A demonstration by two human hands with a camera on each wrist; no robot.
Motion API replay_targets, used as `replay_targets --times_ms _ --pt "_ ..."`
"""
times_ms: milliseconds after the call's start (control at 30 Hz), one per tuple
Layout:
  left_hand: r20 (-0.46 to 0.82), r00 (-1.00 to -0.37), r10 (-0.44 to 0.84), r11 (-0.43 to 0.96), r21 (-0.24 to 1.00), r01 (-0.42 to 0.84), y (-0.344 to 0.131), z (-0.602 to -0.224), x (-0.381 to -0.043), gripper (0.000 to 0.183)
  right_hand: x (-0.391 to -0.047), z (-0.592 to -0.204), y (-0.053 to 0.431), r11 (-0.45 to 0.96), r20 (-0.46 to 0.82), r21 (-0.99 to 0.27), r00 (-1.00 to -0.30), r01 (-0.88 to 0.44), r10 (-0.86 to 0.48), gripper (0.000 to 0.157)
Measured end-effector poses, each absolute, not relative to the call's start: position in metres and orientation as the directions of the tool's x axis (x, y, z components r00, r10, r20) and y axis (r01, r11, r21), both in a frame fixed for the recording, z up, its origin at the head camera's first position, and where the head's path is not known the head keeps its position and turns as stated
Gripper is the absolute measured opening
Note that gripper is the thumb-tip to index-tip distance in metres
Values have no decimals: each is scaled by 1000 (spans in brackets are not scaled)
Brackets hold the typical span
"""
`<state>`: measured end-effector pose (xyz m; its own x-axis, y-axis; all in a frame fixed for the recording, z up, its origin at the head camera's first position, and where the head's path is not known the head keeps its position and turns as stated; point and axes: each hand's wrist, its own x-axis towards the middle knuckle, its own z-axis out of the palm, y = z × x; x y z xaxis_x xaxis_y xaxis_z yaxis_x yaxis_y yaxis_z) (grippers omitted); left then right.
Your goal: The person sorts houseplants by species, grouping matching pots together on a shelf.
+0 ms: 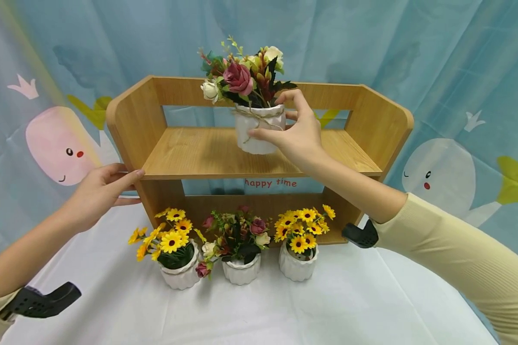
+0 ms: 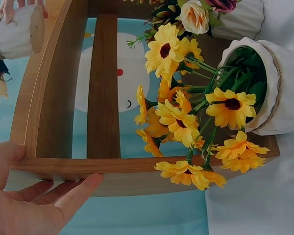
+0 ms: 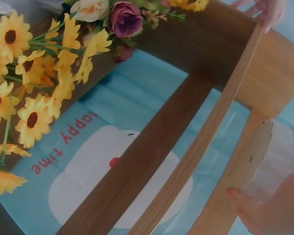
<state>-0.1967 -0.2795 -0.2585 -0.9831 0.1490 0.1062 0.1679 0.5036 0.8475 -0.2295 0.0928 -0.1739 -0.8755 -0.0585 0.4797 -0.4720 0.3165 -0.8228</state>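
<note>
My right hand (image 1: 300,129) grips a white pot (image 1: 259,136) of artificial flowers, with thumb and fingers on opposite sides of it. Dusky pink and cream roses (image 1: 238,78) fill this pot, and twine circles its rim. It hangs over the upper board of a two-tier wooden shelf (image 1: 190,148); the left wrist view shows its bare base (image 2: 36,30). At the shelf's left side my left hand (image 1: 101,191) holds the side panel, thumb at the front edge and fingers along the outer face. The right wrist view shows only part of the right hand (image 3: 277,208).
Three white pots stand on the white tablecloth (image 1: 259,316) before the lower tier: yellow sunflowers at left (image 1: 181,273), mixed roses in the middle (image 1: 241,270), sunflowers at right (image 1: 298,266). Behind the shelf hangs a blue curtain (image 1: 349,43) with cartoon whales.
</note>
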Motion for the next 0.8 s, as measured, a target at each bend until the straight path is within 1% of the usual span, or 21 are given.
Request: replay_targets --times_ms 267,567,800 --pt "113 -982 152 508 843 176 -282 -261 -198 62 -231 -172 80 301 470 -830 -880 -469 -75 58" --pt "111 -982 150 497 851 172 -286 -265 -200 63 -237 -168 64 283 504 -812 -858 -510 -100 57" --pt "108 -982 153 502 848 171 -286 -264 -200 63 -243 -166 52 308 516 -795 -850 -522 -109 57"
